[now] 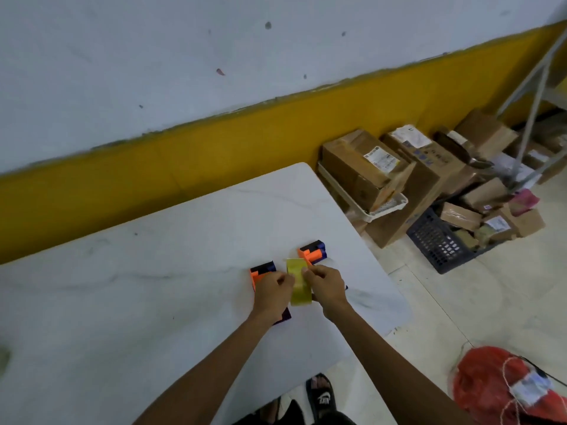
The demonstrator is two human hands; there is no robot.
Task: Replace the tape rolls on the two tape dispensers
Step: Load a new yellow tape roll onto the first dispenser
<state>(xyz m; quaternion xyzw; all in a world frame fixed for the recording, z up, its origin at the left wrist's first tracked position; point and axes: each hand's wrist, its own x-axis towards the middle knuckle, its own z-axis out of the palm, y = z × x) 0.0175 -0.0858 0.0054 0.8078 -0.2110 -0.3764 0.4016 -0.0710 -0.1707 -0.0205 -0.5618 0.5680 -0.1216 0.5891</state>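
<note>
Two orange and dark blue tape dispensers lie on the white marbled table (153, 271). The left dispenser (260, 271) is partly hidden under my left hand (273, 294). The right dispenser (314, 252) sits just beyond my right hand (326, 288). Between both hands stands a yellowish roll of tape (299, 285), seen edge-on. My left hand grips its left side and my right hand pinches its top right edge with thumb and fingers.
Right of the table, cardboard parcels (368, 170) are stacked against the yellow wall, with a white tray and a dark blue crate (438, 243) on the floor. A red mesh sack (503, 384) lies at bottom right. My sandalled foot (320, 394) shows below the table's near edge.
</note>
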